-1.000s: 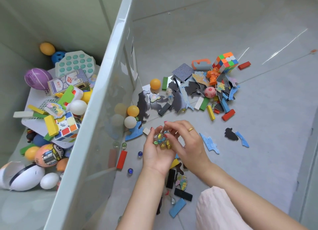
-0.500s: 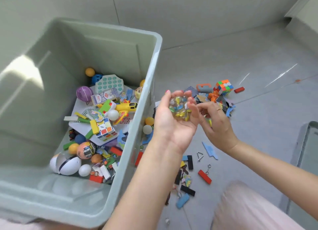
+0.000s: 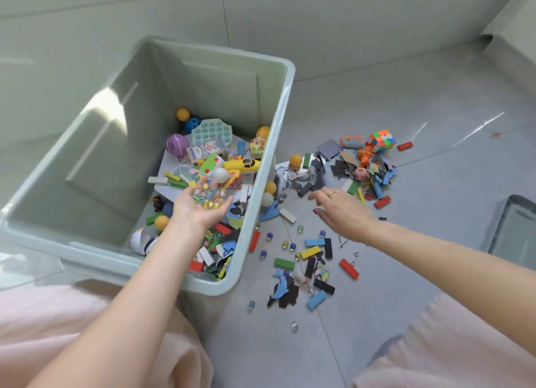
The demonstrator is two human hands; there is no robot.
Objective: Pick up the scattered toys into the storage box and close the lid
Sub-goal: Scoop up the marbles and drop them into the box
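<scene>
1. The box (image 3: 262,167) stands open on the grey floor (image 3: 406,91), with no lid on it, and it already holds many toys.
2. The left hand (image 3: 200,206) is inside the opening of the box, above the toys, with the palm turned up.
3. The fingers of this hand are spread and only a little curled, so the hand makes a shallow cup and does not close.
4. A pile of marbles (image 3: 209,195) lies loose on the palm; they are clear glass with yellow, blue and red inside.
5. The right hand (image 3: 343,212) is outside the box, above the floor, with the palm down and the fingers loosely stretched out.
6. This hand holds nothing, and a ring (image 3: 331,193) is on one finger.
7. Inside the box one can see a purple ball (image 3: 177,144), a yellow plane (image 3: 243,164), a white ball (image 3: 219,175) and a green bubble board (image 3: 211,131).
8. On the floor to the right of the box more toys are scattered.
9. Single marbles lie just beside the box wall, and one blue marble (image 3: 263,254) is near a green block (image 3: 284,263).
10. A red block (image 3: 349,268) and a yellow block (image 3: 310,252) lie close in front of the right hand.
11. Farther away, a cube (image 3: 380,140) with coloured squares stands beside an orange figure (image 3: 365,155) and a heap of dark puzzle pieces (image 3: 342,167).
12. An orange ball (image 3: 295,159) lies on the floor near the far right side of the box.
</scene>
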